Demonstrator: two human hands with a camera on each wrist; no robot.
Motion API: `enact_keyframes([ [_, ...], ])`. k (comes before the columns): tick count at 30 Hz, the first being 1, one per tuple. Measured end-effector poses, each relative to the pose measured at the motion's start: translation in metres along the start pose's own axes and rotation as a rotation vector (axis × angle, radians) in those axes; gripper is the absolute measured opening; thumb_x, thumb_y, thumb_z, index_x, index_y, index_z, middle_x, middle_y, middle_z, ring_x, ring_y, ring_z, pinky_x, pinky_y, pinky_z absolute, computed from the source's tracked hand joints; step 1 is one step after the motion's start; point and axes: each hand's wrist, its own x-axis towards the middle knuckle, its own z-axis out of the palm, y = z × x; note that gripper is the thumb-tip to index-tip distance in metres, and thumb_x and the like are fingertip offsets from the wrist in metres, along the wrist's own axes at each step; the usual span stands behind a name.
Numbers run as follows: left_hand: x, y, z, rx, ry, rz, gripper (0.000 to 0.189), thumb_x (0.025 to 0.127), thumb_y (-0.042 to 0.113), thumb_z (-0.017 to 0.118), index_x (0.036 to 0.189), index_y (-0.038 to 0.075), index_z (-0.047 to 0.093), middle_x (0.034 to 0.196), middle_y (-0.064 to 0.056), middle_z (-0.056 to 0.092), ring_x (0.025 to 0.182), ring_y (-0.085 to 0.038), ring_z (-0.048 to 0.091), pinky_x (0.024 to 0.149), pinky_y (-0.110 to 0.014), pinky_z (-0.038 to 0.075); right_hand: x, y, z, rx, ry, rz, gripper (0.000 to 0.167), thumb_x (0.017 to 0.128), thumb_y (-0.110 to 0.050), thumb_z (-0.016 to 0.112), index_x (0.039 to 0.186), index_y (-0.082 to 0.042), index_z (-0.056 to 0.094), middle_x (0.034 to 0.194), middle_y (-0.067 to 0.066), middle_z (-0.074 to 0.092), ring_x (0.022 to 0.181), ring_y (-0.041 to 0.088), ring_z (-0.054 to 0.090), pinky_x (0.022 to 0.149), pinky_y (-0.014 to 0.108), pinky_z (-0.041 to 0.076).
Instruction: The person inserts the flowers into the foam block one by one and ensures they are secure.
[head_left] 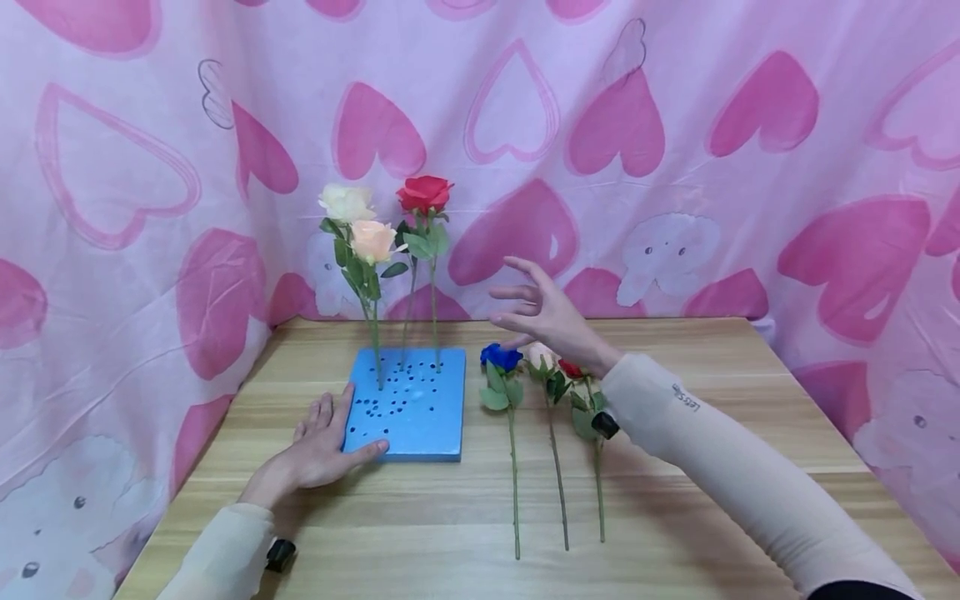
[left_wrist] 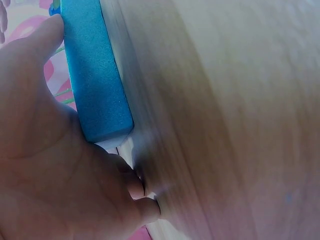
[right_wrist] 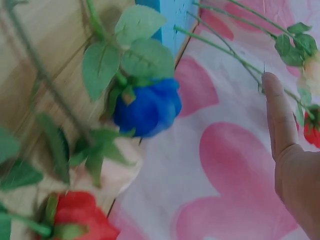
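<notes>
My left hand (head_left: 318,446) rests against the left edge of a blue foam board (head_left: 420,429) dotted with holes. Its thumb lies over the board's front left corner, with the fingers extended along the side; the left wrist view has the palm by the board's corner. Standing in the board are a white rose (head_left: 347,202), a peach rose (head_left: 372,241) and a red rose (head_left: 425,194) on long stems. My right hand (head_left: 551,312) hovers with fingers spread and nothing in them, above the heads of a blue rose (head_left: 501,357) and a pale pink rose (head_left: 542,357) lying on the table.
Beside the pale pink rose lies another red rose (right_wrist: 82,217), partly covered by my right forearm in the head view. All three lying stems point toward the front of the wooden table (head_left: 420,533). A pink heart-patterned curtain (head_left: 697,183) hangs behind the table and along its sides.
</notes>
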Motion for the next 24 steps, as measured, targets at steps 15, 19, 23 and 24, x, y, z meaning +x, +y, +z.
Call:
enact_keyframes([
  [15,0.001,0.001,-0.002,0.002,0.007,0.013,0.128,0.1,0.076,0.065,0.177,0.006,-0.009,0.176,-0.044,-0.015,0.162,-0.067,-0.015,0.125,-0.085,-0.008,-0.043,-0.007,-0.05,0.037,0.091,0.002,0.082,0.109,-0.001,0.069,0.175,-0.029,0.029,0.165,0.024,0.052,0.13,0.032,0.075,0.088,0.064,0.065],
  [19,0.0,0.001,-0.001,0.001,-0.001,0.01,0.128,0.1,0.075,0.065,0.177,0.005,-0.01,0.175,-0.044,-0.016,0.162,-0.067,-0.015,0.125,-0.085,-0.008,-0.053,-0.005,-0.06,0.033,0.122,0.011,0.083,0.108,-0.002,0.071,0.175,-0.028,0.029,0.165,0.026,0.051,0.125,0.027,0.077,0.09,0.063,0.065],
  [23,0.001,0.001,0.001,0.003,-0.006,0.007,0.129,0.1,0.076,0.065,0.177,0.005,-0.01,0.176,-0.044,-0.016,0.162,-0.067,-0.015,0.125,-0.085,-0.007,-0.063,-0.002,-0.069,-0.001,0.148,0.017,0.084,0.107,-0.005,0.074,0.175,-0.026,0.028,0.164,0.027,0.052,0.119,0.026,0.08,0.088,0.061,0.066],
  [24,0.001,0.001,0.001,0.004,-0.007,0.007,0.129,0.1,0.076,0.065,0.177,0.005,-0.01,0.175,-0.044,-0.016,0.162,-0.067,-0.015,0.125,-0.085,-0.008,-0.066,-0.001,-0.071,-0.012,0.151,0.017,0.084,0.108,-0.005,0.074,0.175,-0.026,0.028,0.164,0.026,0.052,0.119,0.025,0.08,0.088,0.06,0.066],
])
